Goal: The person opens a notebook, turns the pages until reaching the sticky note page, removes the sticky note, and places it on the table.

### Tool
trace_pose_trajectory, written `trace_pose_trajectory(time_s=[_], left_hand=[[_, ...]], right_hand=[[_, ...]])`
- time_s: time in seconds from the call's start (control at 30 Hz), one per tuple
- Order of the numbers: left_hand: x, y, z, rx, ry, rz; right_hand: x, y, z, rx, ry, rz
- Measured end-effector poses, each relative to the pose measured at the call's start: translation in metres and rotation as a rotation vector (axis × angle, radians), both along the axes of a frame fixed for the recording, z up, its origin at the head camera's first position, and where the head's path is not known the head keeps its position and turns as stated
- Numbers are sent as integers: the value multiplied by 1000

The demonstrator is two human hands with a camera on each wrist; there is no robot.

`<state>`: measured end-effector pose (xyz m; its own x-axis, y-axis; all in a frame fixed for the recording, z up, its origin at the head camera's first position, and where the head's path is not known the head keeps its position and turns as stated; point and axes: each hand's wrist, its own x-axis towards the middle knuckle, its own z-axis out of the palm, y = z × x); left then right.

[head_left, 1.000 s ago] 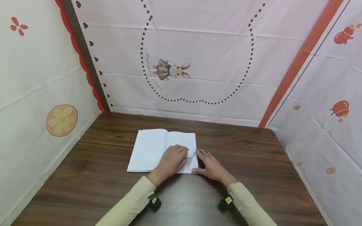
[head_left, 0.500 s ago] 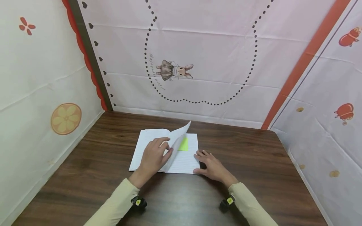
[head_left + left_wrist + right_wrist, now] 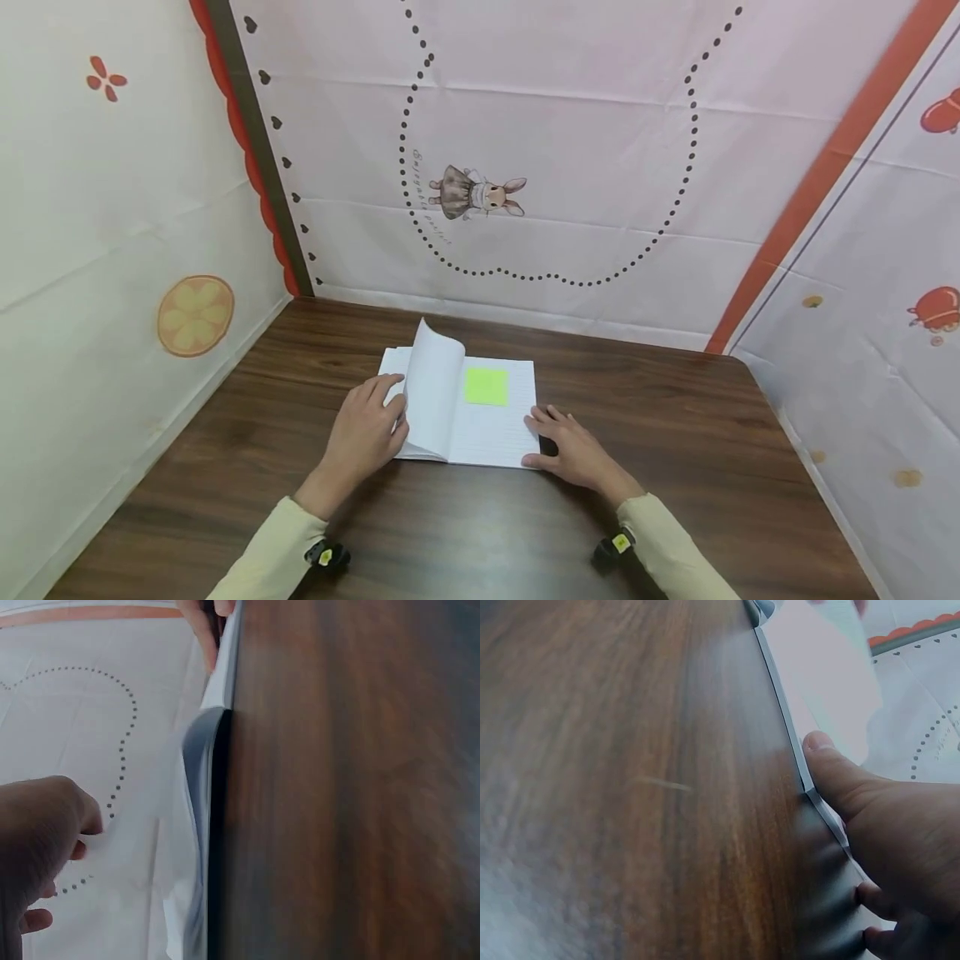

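Observation:
A lined notebook (image 3: 491, 437) lies open on the wooden table. On its right-hand page sticks a yellow-green sticky note (image 3: 486, 387). My left hand (image 3: 360, 429) is at the notebook's left side, thumb and fingers curled at the edge of a raised page (image 3: 437, 392), which bows up and leans left. In the left wrist view, that hand (image 3: 41, 832) is seen beside the blurred sheet. My right hand (image 3: 573, 450) rests on the notebook's right edge. Its thumb lies on the near right corner, as the right wrist view shows, with loosely spread fingers (image 3: 877, 904) along the side.
The brown wooden table (image 3: 675, 433) surrounds the notebook. Printed cloth walls stand behind and at both sides, the back one (image 3: 600, 167) showing a rabbit figure. Each wrist wears a black camera on a strap.
My left hand has moved left, turning the page over from the right side and uncovering the sticky note. The right hand has stayed on the notebook's right edge. The head view has shifted slightly.

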<state>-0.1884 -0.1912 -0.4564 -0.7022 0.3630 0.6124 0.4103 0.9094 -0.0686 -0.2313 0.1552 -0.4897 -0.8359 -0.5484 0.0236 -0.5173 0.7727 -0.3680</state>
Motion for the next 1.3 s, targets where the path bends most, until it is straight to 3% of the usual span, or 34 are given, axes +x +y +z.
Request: trace_pose_trajectory(time_s=[0.2,0.47,0.63,0.97,1.07,1.17,1.3], left_hand=[[2,-6,-16,-46,-97,96],[2,-8,-30,-28,-207,158],[3,-7,-33,-3,-248,183],[3,-6,-31,79,-258,223],[4,-7,-29,44,-327,222],[5,-9,-27,-16,-455,195],[8,-13,-22,-25,-586,163]], right_hand=[[1,2,2,-23,-7,4],[2,0,-1,-11,-32,-28],[3,1,-1,-21,-30,-9],[4,2,0,-23,-24,-7],[4,2,1,-32,-24,-3],[5,2,1,-34,-18,7],[4,2,2,-23,-5,17]])
